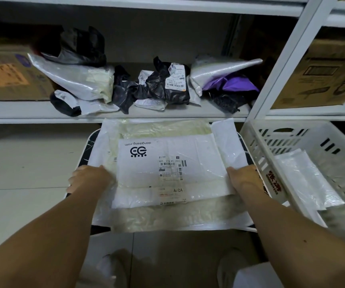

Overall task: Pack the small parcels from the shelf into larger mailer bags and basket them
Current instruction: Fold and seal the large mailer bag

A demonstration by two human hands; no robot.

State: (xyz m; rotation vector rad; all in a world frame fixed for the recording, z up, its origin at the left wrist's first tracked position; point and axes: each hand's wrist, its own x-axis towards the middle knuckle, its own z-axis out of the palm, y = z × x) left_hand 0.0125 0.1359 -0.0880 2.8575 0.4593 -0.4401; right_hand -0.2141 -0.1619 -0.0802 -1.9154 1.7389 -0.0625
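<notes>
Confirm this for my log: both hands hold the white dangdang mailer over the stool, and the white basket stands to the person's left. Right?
One slip: the white basket stands to the person's right, as the head view shows. Both the left hand and right hand do hold the white dangdang mailer over the stool.

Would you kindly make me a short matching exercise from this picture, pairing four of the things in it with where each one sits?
Things:
1. Printed white mailer bag
2. Black parcel with a white label
3. White plastic basket
4. Purple bag

Places:
A. Right of the work surface, with pale bags inside
B. Middle of the shelf
C. Between the left hand and right hand
D. Right end of the shelf, under a silver-white mailer

Pairs: 1-C, 2-B, 3-A, 4-D
</notes>
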